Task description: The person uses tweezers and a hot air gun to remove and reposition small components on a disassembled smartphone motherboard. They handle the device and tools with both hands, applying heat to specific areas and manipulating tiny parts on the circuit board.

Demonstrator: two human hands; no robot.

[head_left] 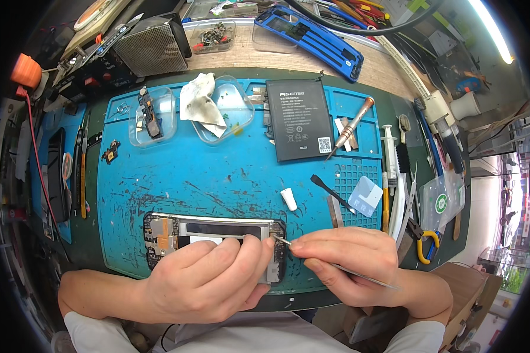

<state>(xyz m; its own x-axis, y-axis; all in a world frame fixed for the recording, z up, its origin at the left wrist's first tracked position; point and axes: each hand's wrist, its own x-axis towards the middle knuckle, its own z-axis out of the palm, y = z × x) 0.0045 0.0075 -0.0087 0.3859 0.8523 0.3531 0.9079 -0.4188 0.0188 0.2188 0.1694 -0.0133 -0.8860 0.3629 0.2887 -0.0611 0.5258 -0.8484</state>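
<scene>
An opened phone lies on the blue work mat, its frame and circuit boards bare. My right hand pinches slim metal tweezers, whose tip reaches the small board at the phone's right end. Over the middle of the phone, my left hand has its fingers curled and pressed together. What those fingers hold, if anything, is hidden. Beyond the phone stand a small white cap and a black spudger. A black phone battery rests farther back on the mat.
Two clear plastic trays with parts and a crumpled cloth are at the back left. A screwdriver lies beside the battery. Along the right are a syringe, brushes and yellow-handled pliers. A blue phone shell lies far back.
</scene>
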